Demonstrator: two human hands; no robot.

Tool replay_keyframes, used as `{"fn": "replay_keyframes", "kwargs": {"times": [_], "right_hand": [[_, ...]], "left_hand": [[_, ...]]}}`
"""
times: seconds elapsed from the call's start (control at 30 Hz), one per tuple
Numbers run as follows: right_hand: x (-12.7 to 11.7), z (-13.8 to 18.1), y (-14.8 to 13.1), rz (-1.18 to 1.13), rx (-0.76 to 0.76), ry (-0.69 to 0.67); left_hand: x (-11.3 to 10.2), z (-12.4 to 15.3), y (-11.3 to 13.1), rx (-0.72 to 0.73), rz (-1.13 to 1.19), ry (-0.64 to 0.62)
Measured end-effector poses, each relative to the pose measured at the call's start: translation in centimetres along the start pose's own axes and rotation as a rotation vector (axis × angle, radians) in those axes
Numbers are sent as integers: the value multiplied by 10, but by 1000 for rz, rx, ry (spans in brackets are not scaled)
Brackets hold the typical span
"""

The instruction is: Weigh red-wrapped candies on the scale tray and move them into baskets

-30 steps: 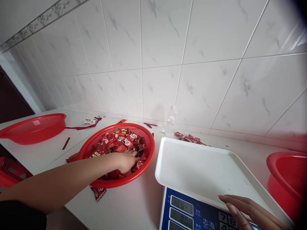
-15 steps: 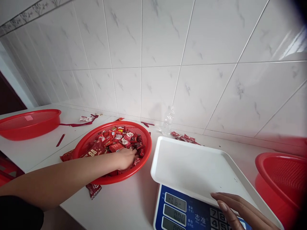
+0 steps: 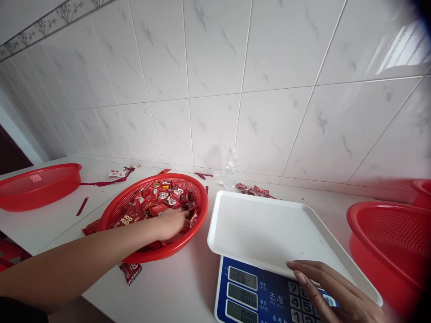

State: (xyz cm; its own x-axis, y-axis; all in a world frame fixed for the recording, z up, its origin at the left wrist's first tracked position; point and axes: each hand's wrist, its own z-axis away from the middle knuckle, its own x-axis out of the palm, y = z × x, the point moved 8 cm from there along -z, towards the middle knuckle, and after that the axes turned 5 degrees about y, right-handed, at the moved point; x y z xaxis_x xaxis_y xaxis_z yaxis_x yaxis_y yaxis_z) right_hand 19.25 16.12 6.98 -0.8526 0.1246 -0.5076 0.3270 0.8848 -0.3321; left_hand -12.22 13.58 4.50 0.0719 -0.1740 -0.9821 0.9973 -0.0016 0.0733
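- Head view, seen from beside the bench: red-wrapped sweets (image 3: 173,197) heaped in a perforated red basket (image 3: 204,211), near the worktop's (image 3: 188,282) front edge.
- Left hand (image 3: 172,224) is down among them; I can't tell whether its fingers pinch any.
- Right hand (image 3: 343,291), fingers outstretched, holds nothing over the near edge of the digital scale's (image 3: 256,224) white tray.
- Clear plastic bottle (image 3: 230,169) stands at the worktop's back edge.

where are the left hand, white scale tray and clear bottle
Left hand (image 3: 172,223): head view, back of the hand.
White scale tray (image 3: 266,226): head view, bare flat surface.
Clear bottle (image 3: 230,169): head view, middle of its side.
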Motion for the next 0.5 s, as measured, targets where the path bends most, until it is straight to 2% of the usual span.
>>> {"fn": "replay_keyframes", "kwargs": {"times": [0.17,0.27,0.37,0.5], "right_hand": [[-2,0,-1,1,-8,22],[-2,3,0,8,-6,12],[-4,0,-3,19,-5,26],[-10,-12,-15,17,-28,47]], "left_hand": [[-38,2,-18,-82,195,119],[-58,5,-38,-222,383,191],[-65,11,-54,-354,632,224],[-62,8,-57,-411,908,234]]}}
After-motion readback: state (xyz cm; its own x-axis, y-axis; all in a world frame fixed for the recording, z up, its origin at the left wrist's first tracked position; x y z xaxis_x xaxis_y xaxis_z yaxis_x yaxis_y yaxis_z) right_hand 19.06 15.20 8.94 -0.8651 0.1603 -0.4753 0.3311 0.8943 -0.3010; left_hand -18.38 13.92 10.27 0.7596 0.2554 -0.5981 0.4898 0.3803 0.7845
